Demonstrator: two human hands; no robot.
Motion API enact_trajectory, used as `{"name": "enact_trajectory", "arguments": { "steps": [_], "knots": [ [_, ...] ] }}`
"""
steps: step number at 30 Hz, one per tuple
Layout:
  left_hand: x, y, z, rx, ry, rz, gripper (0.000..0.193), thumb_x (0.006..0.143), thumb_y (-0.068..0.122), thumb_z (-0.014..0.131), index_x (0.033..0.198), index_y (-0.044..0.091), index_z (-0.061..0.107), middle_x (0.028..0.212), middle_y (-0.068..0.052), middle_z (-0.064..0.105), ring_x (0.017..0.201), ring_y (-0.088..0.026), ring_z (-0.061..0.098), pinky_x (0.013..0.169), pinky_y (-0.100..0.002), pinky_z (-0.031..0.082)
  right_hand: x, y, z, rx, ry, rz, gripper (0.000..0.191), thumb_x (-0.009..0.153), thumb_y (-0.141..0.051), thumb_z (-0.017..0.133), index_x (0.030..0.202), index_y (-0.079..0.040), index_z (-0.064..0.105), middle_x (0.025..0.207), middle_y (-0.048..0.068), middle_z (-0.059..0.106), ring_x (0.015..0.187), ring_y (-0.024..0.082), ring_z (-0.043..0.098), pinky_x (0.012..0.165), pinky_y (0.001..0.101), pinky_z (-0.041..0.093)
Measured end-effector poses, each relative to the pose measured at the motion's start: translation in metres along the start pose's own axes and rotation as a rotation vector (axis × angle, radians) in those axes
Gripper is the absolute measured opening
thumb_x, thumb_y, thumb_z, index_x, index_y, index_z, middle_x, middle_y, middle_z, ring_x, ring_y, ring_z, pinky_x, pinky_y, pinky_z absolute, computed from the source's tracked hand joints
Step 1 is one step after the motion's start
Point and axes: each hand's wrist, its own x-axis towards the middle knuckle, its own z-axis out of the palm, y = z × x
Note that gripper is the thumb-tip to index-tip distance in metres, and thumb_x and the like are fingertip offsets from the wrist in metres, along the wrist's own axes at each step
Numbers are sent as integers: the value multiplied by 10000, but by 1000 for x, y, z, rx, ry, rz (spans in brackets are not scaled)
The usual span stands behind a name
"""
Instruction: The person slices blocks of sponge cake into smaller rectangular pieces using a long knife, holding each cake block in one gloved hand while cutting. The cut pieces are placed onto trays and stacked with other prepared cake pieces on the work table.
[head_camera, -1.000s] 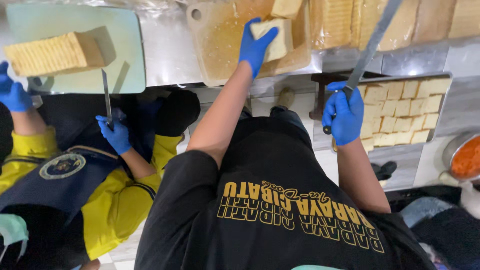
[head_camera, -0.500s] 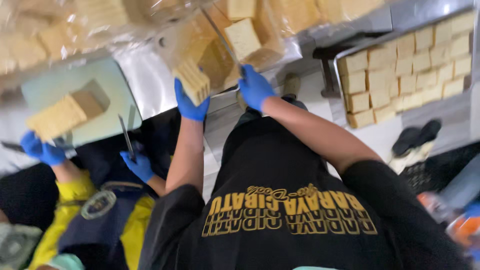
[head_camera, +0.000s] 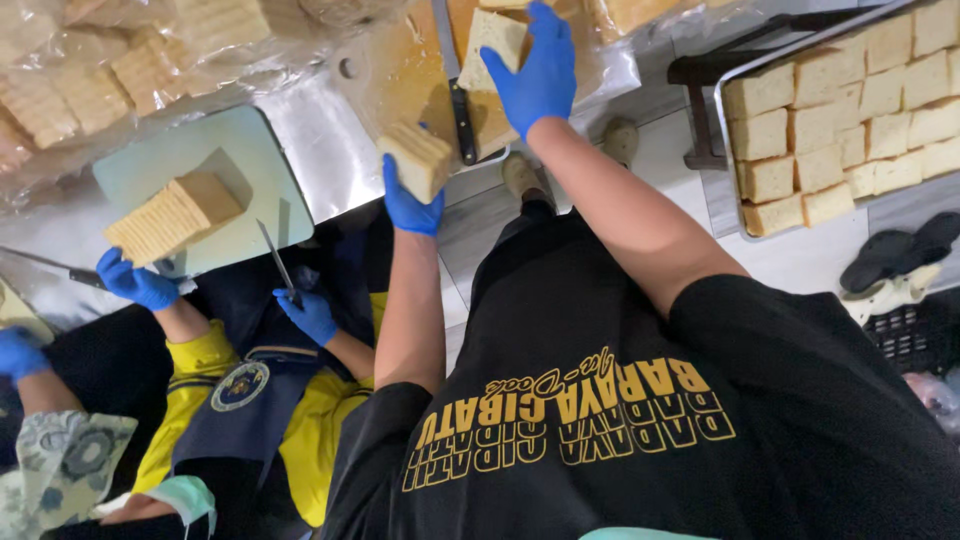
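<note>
Holding a stack of bread slices (head_camera: 418, 158) off the steel table (head_camera: 320, 130), the person's blue-gloved left hand (head_camera: 410, 205) has its fingers clenched round the stack's lower end, just out from the table's near edge. The right hand (head_camera: 538, 70), also gloved, presses flat on a second bread block (head_camera: 490, 45) lying on the wooden cutting board (head_camera: 400, 75); fingers spread, not gripping. A knife (head_camera: 462, 115) lies on that board, handle toward the near edge, just beside the right wrist.

Risks: the lifted stack looks loosely pinched and could fan apart or drop to the floor; the wrist could brush the blade.

Surroundings: a co-worker in yellow sleeves (head_camera: 310, 315) holds a thin knife beside a pale green board (head_camera: 240, 160) bearing a loaf (head_camera: 175, 215). Bagged bread (head_camera: 90, 70) lines the far edge. A tray of cut squares (head_camera: 850, 110) sits at the right; sandals (head_camera: 900, 250) lie on the tiled floor.
</note>
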Motion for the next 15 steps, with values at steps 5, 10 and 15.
{"name": "enact_trajectory", "arguments": {
  "steps": [5,10,15],
  "knots": [
    [2,6,11,67,-195,-7,743,1023,490,563,1599,72,347,1623,-149,438,1513,-289,412,1279,-439,297,23,-8,17,-143,-281,504,803,705,-562,910,1257,-82,580,1276,174,582,1208,357,577,1033,449,473],
    [26,-1,12,126,-183,-149,786,992,503,586,1601,86,315,1623,-129,425,1507,-289,409,1276,-450,301,-2,-24,19,-20,-204,320,826,715,-388,911,1353,-97,474,1289,185,571,1190,409,550,993,482,457],
    [47,2,22,207,-216,-216,803,998,527,559,1600,53,319,1610,-157,405,1496,-331,411,1282,-492,308,-10,-16,-1,431,-37,186,926,758,-224,884,1491,-89,334,1392,212,501,1309,411,520,1116,462,441]
  ]
}}
